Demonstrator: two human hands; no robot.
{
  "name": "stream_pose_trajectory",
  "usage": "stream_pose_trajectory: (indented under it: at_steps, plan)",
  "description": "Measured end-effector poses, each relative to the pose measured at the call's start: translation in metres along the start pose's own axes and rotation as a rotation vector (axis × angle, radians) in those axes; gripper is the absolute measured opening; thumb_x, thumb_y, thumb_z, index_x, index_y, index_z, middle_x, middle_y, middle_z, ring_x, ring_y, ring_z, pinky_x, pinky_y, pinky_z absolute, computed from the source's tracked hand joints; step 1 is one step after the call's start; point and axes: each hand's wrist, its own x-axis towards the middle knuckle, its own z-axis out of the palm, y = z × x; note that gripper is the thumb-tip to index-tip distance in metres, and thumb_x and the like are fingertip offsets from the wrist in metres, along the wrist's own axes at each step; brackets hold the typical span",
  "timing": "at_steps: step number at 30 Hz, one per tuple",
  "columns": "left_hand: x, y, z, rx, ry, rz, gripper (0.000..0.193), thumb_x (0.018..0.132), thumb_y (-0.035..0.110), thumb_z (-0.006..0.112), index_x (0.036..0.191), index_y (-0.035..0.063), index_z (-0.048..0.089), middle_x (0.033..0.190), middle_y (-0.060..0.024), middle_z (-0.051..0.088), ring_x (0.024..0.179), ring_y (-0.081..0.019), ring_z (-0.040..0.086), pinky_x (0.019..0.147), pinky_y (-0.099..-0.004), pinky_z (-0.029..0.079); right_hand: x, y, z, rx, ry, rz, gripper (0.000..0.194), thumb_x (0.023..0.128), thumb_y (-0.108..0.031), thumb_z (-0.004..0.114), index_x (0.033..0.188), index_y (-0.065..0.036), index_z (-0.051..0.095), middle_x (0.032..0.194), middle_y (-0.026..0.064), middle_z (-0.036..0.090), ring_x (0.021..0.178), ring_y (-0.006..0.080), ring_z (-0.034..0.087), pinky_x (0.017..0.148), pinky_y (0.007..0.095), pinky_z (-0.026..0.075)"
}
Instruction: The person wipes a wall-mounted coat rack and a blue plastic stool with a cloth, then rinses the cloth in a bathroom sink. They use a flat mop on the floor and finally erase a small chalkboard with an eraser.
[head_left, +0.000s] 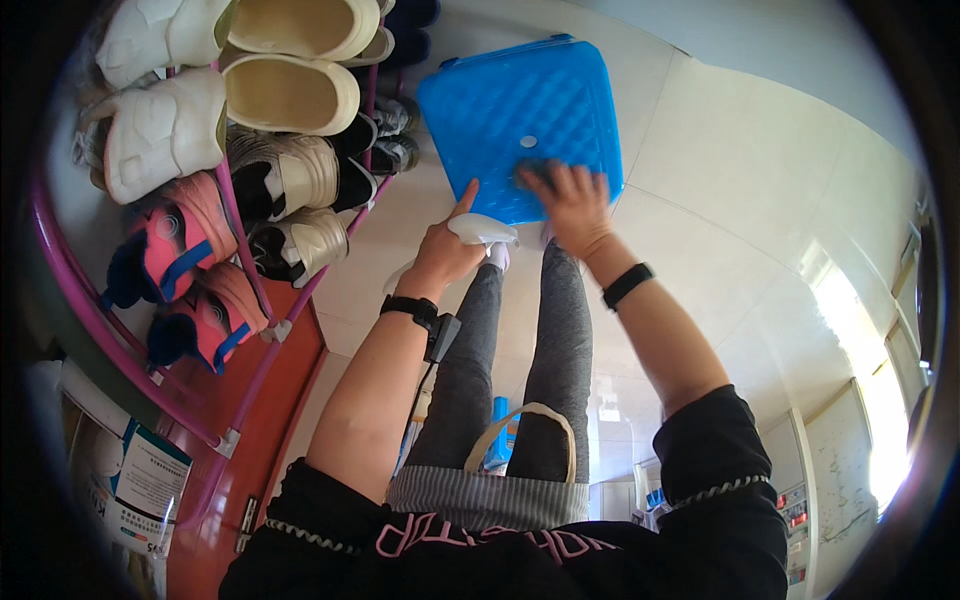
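Note:
A blue plastic stool (480, 120) with a textured seat and a small round hole stands before me on the tiled floor. My right hand (577, 206) is over the near right part of the seat, blurred. Under its fingers is a small dark pad or cloth (529, 172), too blurred to name exactly, pressed to the seat. My left hand (448, 251) grips what looks like a white spray bottle (484, 229), its head turned to the right. The left index finger points out to the near left edge of the seat. Most of the bottle's body is hidden behind that hand.
On my left stands a shoe rack with pink tubes (259, 409), holding several shoes, among them cream clogs (292, 94) and pink sneakers (176, 247). A reddish-brown door (225, 517) lies beyond it. My legs (559, 352) are just behind the stool. Pale floor tiles (720, 172) extend to the right.

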Motion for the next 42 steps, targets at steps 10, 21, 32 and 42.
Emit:
stream_pose_trajectory:
  at_steps: [10, 21, 32, 42]
  plan:
    - [0.007, -0.017, 0.009, -0.124, -0.028, 0.052, 0.101, 0.079, 0.014, 0.067, 0.158, 0.0318, 0.007, 0.119, -0.0204, 0.067, 0.106, -0.0406, 0.065, 0.096, -0.0440, 0.052, 0.007, 0.001, 0.023, 0.315, 0.185, 0.760, 0.049, 0.088, -0.016, 0.067, 0.136, -0.011, 0.057, 0.121, 0.0199, 0.050, 0.106, 0.0386, 0.054, 0.088, 0.0466, 0.048]
    - [0.010, -0.059, 0.026, -0.131, -0.025, 0.258, 0.101, 0.079, 0.013, 0.073, 0.158, 0.0332, 0.013, 0.119, -0.0155, 0.067, 0.110, -0.0304, 0.066, 0.098, -0.0381, 0.051, -0.021, 0.036, 0.035, -0.073, -0.138, 0.191, 0.037, 0.087, -0.011, 0.057, 0.121, -0.022, 0.066, 0.116, 0.0077, 0.058, 0.101, 0.0264, 0.056, 0.087, 0.0433, 0.046]
    - [0.018, -0.077, 0.015, -0.100, -0.134, 0.307, 0.107, 0.078, 0.014, 0.078, 0.157, 0.0397, 0.010, 0.119, -0.0185, 0.066, 0.108, -0.0353, 0.066, 0.096, -0.0403, 0.053, -0.060, -0.018, 0.029, 0.257, -0.173, -0.315, 0.050, 0.083, -0.014, 0.058, 0.131, -0.026, 0.064, 0.124, 0.0026, 0.059, 0.108, 0.0247, 0.058, 0.088, 0.0433, 0.052]
    - [0.012, -0.066, 0.015, -0.011, -0.075, 0.272, 0.101, 0.078, 0.015, 0.073, 0.156, 0.0383, 0.013, 0.124, -0.0197, 0.064, 0.109, -0.0386, 0.065, 0.097, -0.0438, 0.052, -0.059, -0.014, 0.008, 0.230, -0.156, -0.097, 0.037, 0.083, -0.020, 0.060, 0.118, -0.026, 0.070, 0.116, 0.0031, 0.056, 0.105, 0.0253, 0.053, 0.089, 0.0438, 0.042]
